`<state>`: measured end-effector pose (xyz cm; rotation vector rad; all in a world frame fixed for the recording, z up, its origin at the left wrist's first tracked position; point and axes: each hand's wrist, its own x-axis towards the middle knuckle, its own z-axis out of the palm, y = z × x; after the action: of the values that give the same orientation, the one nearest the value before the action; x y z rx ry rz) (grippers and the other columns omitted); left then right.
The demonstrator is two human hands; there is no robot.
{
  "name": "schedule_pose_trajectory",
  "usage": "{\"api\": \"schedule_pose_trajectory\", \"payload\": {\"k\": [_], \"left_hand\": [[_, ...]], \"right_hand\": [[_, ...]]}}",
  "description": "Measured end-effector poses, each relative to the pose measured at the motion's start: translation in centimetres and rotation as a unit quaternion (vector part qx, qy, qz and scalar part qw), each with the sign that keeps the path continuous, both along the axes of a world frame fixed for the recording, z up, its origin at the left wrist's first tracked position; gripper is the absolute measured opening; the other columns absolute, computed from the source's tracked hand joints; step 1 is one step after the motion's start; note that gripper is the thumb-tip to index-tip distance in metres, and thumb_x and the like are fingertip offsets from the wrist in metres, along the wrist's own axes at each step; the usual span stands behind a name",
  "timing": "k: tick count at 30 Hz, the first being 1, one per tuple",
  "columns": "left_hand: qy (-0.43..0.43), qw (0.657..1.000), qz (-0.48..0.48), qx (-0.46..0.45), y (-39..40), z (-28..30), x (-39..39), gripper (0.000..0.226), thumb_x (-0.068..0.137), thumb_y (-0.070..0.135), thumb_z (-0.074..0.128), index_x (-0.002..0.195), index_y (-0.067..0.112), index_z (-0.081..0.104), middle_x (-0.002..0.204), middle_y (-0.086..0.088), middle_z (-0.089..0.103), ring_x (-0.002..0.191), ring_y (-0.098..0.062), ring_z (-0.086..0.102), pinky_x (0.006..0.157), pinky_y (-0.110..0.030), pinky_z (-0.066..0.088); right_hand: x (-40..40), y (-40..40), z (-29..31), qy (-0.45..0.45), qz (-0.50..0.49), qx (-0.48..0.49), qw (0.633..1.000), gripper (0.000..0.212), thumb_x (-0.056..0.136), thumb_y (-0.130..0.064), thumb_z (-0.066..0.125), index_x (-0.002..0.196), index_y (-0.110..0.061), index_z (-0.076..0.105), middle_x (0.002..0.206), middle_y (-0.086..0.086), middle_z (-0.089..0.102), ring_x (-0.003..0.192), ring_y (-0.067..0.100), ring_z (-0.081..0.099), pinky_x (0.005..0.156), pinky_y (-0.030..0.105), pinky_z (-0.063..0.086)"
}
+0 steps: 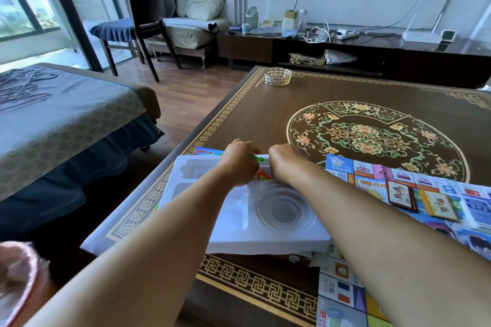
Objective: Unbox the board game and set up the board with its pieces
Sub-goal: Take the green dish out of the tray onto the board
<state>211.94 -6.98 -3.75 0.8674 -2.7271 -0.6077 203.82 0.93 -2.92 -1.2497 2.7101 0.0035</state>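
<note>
Both hands are reaching into the far end of a white plastic tray (239,231) lying near the tabletop's left edge. The left hand (240,164) is curling its fingers around small green pieces (259,159), and orange-red pieces (263,175) are showing in the compartment between the two wrists. The right hand (285,164) is bending its fingers down over the tray's far rim; whether they are holding anything cannot be told. The tray is showing moulded recesses, among them a round stepped well. Just right of it, the game board (398,186) is lying unfolded toward the tabletop's right edge, printed with flags and coloured squares. Two card decks are resting on it, one red-brown (401,198) and one yellow (439,206). The table (265,119) is dark brown, bearing a gold key-pattern border and a floral medallion. A glass ashtray (277,75) is sitting near its far left corner. Beyond are standing a low TV cabinet (345,56) and a wooden chair (148,34).
</note>
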Motion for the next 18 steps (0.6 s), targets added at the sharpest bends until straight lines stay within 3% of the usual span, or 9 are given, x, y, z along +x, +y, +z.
{"api": "schedule_pose_trajectory", "payload": {"k": [3,6,10,14,18], "left_hand": [[0.042,0.998,0.032,0.024,0.4,0.4,0.2,0.034,0.085,0.004,0.050,0.112,0.014,0.068,0.114,-0.009,0.065,0.111,-0.024,0.053,0.084,-0.022,0.034],[0.080,0.993,0.068,0.058,0.9,0.8,0.2,0.030,0.085,0.004,0.050,0.105,0.013,0.070,0.106,-0.008,0.069,0.102,-0.027,0.060,0.076,-0.024,0.040],[0.116,0.981,0.079,0.132,2.2,1.7,-0.2,0.016,0.083,0.011,0.056,0.089,0.009,0.070,0.085,-0.012,0.071,0.081,-0.029,0.067,0.058,-0.028,0.048],[0.143,0.968,0.070,0.194,4.6,2.7,-0.3,0.011,0.081,0.012,0.063,0.071,0.016,0.067,0.064,-0.007,0.065,0.059,-0.020,0.057,0.057,-0.025,0.048],[0.175,0.961,0.053,0.205,8.2,3.9,-1.1,0.022,0.075,0.010,0.072,0.061,0.020,0.059,0.056,0.000,0.061,0.054,-0.016,0.056,0.061,-0.027,0.050]], "right_hand": [[-0.3,0.1,0.0,-0.039,-0.015,-0.028,0.999,0.029,0.083,-0.020,0.065,0.110,-0.010,0.061,0.115,0.014,0.062,0.105,0.033,0.060,0.080,0.031,0.046],[-0.8,0.6,0.2,-0.116,-0.055,-0.123,0.984,0.017,0.080,-0.017,0.063,0.096,-0.013,0.069,0.107,0.011,0.068,0.097,0.028,0.064,0.080,0.028,0.050],[-0.7,2.2,1.2,-0.254,-0.088,-0.276,0.923,0.018,0.082,-0.005,0.053,0.080,-0.007,0.071,0.086,0.014,0.072,0.060,0.016,0.051,0.056,0.024,0.039],[-0.6,4.8,1.7,-0.322,-0.145,-0.375,0.857,0.022,0.082,-0.004,0.057,0.064,-0.018,0.060,0.060,-0.002,0.057,0.054,0.012,0.045,0.052,0.023,0.035],[-0.9,9.2,2.6,-0.299,-0.168,-0.433,0.834,0.016,0.081,-0.007,0.060,0.071,-0.019,0.060,0.069,-0.002,0.060,0.068,0.015,0.054,0.063,0.025,0.041]]}}
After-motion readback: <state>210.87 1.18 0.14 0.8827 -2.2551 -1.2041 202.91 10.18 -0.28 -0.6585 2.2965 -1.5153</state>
